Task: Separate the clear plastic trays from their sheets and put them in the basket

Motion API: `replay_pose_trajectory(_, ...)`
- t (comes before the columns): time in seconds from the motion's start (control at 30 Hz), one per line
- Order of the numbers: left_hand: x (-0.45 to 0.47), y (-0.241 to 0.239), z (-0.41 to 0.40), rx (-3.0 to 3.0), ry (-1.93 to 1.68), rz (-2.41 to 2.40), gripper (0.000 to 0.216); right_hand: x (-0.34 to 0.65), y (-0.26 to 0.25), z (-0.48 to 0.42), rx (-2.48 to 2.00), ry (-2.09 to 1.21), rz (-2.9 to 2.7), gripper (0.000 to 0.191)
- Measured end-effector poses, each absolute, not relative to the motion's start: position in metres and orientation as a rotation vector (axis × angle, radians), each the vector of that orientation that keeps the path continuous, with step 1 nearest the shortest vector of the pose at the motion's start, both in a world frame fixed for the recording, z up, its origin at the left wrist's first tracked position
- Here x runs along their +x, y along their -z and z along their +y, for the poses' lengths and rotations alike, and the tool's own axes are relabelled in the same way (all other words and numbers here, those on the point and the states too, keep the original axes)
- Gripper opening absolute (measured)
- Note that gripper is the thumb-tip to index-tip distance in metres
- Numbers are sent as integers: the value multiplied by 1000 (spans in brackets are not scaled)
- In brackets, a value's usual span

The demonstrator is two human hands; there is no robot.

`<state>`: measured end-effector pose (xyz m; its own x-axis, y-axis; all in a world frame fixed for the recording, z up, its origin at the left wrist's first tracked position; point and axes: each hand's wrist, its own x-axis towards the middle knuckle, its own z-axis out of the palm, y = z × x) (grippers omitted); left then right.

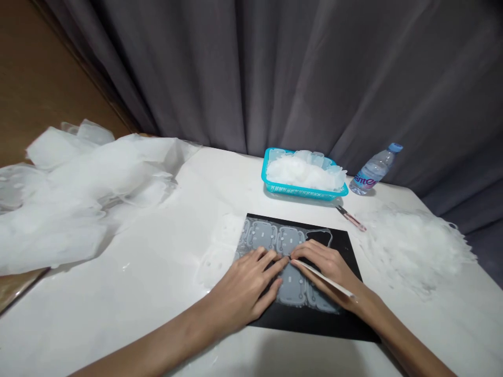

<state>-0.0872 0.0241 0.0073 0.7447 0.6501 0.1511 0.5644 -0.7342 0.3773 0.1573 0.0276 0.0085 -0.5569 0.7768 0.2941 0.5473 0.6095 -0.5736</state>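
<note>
A clear plastic sheet with rows of moulded rounded-rectangle shapes (291,288) lies over a black board (302,329) on the table. My left hand (249,285) rests on the sheet with its fingers spread, fingertips near the sheet's middle. Closed round a slim white stick-like tool (332,284), my right hand (328,264) sits on the right part of the sheet. The tool's front end is near my left fingertips; its exact tip is too small to make out. Beyond my right hand, one shape-sized opening in the sheet (330,240) shows the black board.
A turquoise basket (304,192) full of small translucent pieces stands at the back, beside a water bottle (371,173). A utility knife (351,218) lies in front of them. Translucent sheets heap up at left (106,167) and right (416,246). A grey curtain (267,73) hangs behind.
</note>
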Motion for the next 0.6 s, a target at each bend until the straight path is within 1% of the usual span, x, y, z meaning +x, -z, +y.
replay_pose_trajectory(0.17, -88, -9, 26, 2648, -405, 940, 43, 163, -10, 24, -1076, -479, -2386, 19)
replay_pose_trajectory(0.3, -89, -7, 27, 2655, -450, 907, 46, 162, -8, 26, -1024, -414, -2373, 17)
replay_pose_trajectory(0.47, -90, -4, 32, 2697, -504, 885, 46, 160, -2, 31, -1007, -198, -2444, 24)
replay_pose_trajectory(0.6, -89, -3, 33, 2696, -513, 863, 46, 158, 11, 29, -1038, 89, -2484, 26)
